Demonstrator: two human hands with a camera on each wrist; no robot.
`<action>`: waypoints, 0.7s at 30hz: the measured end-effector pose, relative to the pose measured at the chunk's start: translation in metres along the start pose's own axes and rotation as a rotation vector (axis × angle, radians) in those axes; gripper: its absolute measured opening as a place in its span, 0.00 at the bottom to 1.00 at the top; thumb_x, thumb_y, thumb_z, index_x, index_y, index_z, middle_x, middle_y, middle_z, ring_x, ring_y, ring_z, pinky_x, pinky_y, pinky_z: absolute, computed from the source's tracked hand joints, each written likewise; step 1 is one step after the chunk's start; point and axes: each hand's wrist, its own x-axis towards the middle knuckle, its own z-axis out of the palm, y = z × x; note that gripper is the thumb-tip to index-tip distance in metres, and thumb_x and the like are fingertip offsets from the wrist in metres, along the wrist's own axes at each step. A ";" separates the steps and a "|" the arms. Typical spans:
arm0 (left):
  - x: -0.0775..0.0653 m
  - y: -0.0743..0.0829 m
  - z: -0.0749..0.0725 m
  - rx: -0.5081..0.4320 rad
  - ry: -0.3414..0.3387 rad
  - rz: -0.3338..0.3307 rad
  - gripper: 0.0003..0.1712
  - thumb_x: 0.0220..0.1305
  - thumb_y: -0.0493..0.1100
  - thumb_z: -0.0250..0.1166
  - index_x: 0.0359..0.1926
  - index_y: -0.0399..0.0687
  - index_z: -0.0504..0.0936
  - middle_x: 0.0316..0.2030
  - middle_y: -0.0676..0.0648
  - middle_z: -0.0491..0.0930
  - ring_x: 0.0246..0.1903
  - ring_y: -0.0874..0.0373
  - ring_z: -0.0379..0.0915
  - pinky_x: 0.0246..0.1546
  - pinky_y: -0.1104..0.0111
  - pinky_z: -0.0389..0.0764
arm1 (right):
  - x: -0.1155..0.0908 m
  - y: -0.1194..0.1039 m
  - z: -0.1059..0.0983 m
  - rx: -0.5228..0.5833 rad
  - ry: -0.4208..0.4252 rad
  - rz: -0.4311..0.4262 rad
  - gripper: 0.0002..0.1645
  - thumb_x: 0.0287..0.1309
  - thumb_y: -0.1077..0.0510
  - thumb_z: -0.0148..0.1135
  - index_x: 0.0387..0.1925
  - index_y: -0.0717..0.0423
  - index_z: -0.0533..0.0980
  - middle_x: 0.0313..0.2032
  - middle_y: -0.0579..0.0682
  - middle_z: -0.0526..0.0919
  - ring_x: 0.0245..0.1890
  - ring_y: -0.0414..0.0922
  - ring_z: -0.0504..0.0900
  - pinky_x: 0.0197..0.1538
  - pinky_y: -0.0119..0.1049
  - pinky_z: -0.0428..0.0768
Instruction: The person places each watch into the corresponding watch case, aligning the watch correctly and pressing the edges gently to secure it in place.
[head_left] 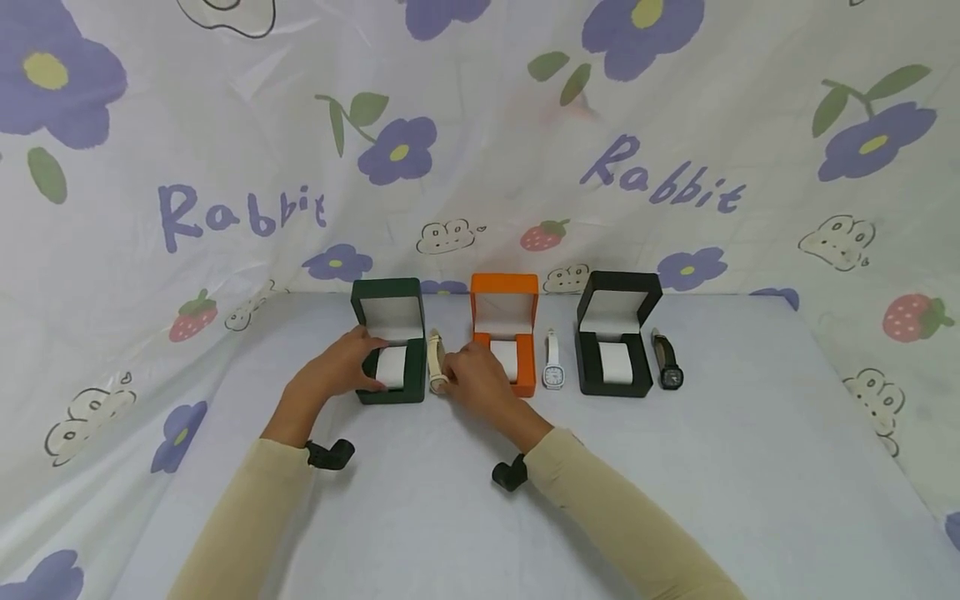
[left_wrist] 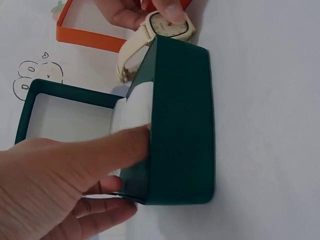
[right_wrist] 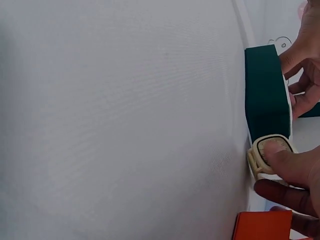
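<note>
My left hand (head_left: 333, 367) reaches into an open green watch box (left_wrist: 182, 120) from its left side. Thumb and index finger hold the white cushion (head_left: 392, 368) by its front and back ends, while other fingers stay by the box's side wall. Just right of that box, my right hand (head_left: 483, 387) pinches a cream wristwatch (left_wrist: 165, 25), the thumb lying across its dial. The watch's strap (head_left: 435, 346) stretches back toward the wall, between the green box and an orange box (head_left: 527, 367). Part of the orange box is hidden behind the right hand.
The orange box stands open with a white cushion inside. Right of it lie a white wristwatch (head_left: 553, 371), an open black box (head_left: 637, 379) with its cushion, and a black wristwatch (head_left: 669, 371). A printed cloth (head_left: 480, 167) hangs behind the white table (head_left: 420, 517).
</note>
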 end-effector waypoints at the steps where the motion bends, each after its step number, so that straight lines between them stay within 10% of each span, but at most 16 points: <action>1: -0.001 0.000 0.000 0.001 0.006 0.004 0.45 0.49 0.47 0.83 0.67 0.38 0.76 0.55 0.33 0.72 0.54 0.42 0.72 0.60 0.49 0.77 | -0.001 0.001 0.000 0.010 0.003 0.005 0.12 0.55 0.52 0.78 0.29 0.52 0.82 0.23 0.43 0.77 0.36 0.45 0.72 0.39 0.35 0.73; 21: -0.011 -0.008 0.011 0.054 0.193 0.053 0.48 0.46 0.52 0.84 0.67 0.43 0.75 0.54 0.38 0.79 0.50 0.48 0.77 0.54 0.51 0.82 | -0.016 -0.005 -0.020 0.366 0.040 0.052 0.08 0.59 0.52 0.75 0.35 0.48 0.83 0.36 0.43 0.84 0.49 0.52 0.81 0.51 0.42 0.79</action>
